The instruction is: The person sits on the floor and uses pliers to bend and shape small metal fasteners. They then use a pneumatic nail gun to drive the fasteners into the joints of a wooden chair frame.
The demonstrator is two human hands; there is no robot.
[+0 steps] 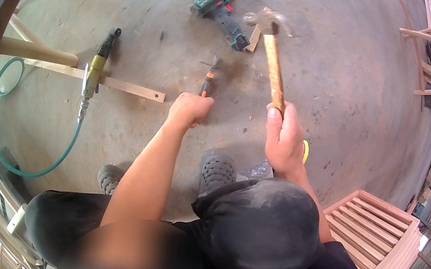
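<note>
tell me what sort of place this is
Probably a furniture or woodworking workshop: a tan-handled hammer in the right hand, a dark green cordless drill on the grey floor, and pale, bare wooden frames along the right side.

We're tagging this a woodworking workshop. We see a hammer (274, 69), a cordless drill (222, 17) and a yellow power tool (95, 72) on a green hose (38, 175), scuffed grey floor (350, 111), plus a slatted wooden panel (385, 207) and bare wooden frames (429, 39).
</note>
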